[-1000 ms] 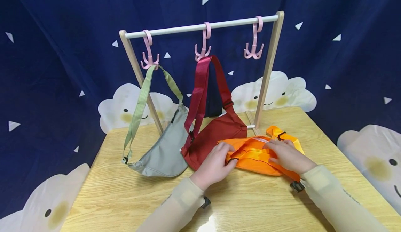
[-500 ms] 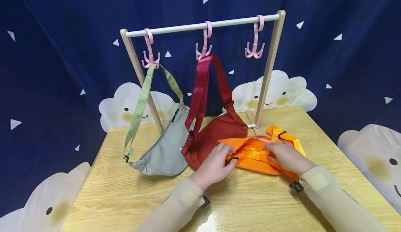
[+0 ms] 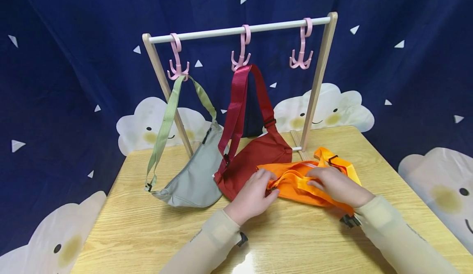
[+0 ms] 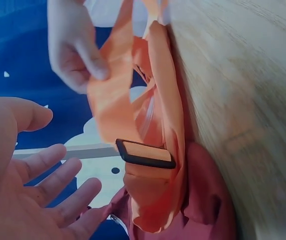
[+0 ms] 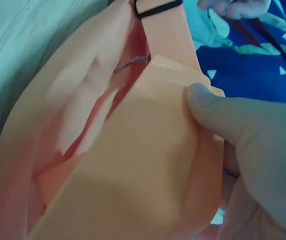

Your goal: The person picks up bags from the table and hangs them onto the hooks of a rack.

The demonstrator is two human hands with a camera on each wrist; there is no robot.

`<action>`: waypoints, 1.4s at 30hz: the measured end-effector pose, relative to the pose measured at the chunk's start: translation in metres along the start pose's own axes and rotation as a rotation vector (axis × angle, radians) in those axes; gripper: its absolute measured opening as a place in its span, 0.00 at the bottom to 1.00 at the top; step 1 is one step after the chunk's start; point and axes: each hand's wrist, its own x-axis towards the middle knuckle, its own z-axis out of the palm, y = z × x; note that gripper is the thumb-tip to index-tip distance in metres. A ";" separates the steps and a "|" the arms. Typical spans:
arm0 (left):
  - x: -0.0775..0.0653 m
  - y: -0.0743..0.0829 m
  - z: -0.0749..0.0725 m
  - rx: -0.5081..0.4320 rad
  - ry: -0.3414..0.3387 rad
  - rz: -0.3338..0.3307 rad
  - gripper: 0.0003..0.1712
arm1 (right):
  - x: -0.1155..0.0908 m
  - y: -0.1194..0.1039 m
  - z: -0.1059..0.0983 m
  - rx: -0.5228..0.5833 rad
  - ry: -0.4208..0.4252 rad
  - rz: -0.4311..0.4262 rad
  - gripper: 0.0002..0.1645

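Note:
An orange sling bag (image 3: 295,194) lies on the wooden table, its mouth gaping and its strap bunched across the top. My right hand (image 3: 338,185) pinches the orange strap (image 5: 132,150) between thumb and fingers, lifting a flat fold of it over the bag. Beside the bag's left end is my left hand (image 3: 253,196). Its fingers (image 4: 57,182) are spread and relaxed in the left wrist view, with nothing held. Close to them, a black buckle (image 4: 145,154) sits on the strap. Behind the left hand a red bag (image 3: 255,163) hangs by its strap, its lower part at the table.
A rack with a white bar (image 3: 207,35) carries three pink hooks. A grey bag (image 3: 199,179) hangs by a green strap from the left hook; the red bag's strap is on the middle hook. The right hook (image 3: 301,58) bears no bag. Dark blue cloth hangs behind the table.
My right hand has shifted slightly left and drawn the orange strap up into a raised fold. The left hand has stayed where it was.

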 end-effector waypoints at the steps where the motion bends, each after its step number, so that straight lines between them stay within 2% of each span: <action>1: 0.000 0.000 0.000 0.004 0.006 0.001 0.20 | 0.001 -0.003 0.000 0.000 0.009 -0.015 0.09; 6: -0.001 0.003 0.001 0.032 0.068 0.025 0.23 | 0.005 -0.017 -0.001 -0.026 0.017 -0.035 0.10; 11: 0.000 0.004 0.002 0.100 0.136 0.072 0.29 | 0.006 -0.030 -0.003 -0.031 0.003 -0.003 0.09; 14: 0.000 0.005 0.002 0.149 0.135 0.103 0.34 | 0.006 -0.037 -0.005 -0.026 0.005 -0.006 0.07; 18: 0.000 0.008 0.004 0.192 0.109 0.149 0.38 | 0.008 -0.045 -0.006 -0.008 0.011 -0.057 0.07; 21: -0.001 0.009 0.005 0.230 0.115 0.208 0.38 | 0.010 -0.049 -0.007 0.024 0.008 -0.101 0.09; 25: -0.001 0.010 0.007 0.286 0.144 0.296 0.39 | 0.009 -0.054 -0.012 0.092 -0.021 -0.110 0.09; 30: 0.000 0.012 0.007 0.306 0.165 0.344 0.38 | 0.008 -0.062 -0.015 0.124 -0.051 -0.100 0.02; 35: -0.001 0.013 0.006 0.305 0.153 0.356 0.34 | 0.007 -0.066 -0.016 0.109 -0.073 -0.076 0.09; 42: -0.002 0.010 0.002 0.244 0.135 0.368 0.29 | 0.008 -0.065 -0.014 0.158 -0.063 -0.085 0.04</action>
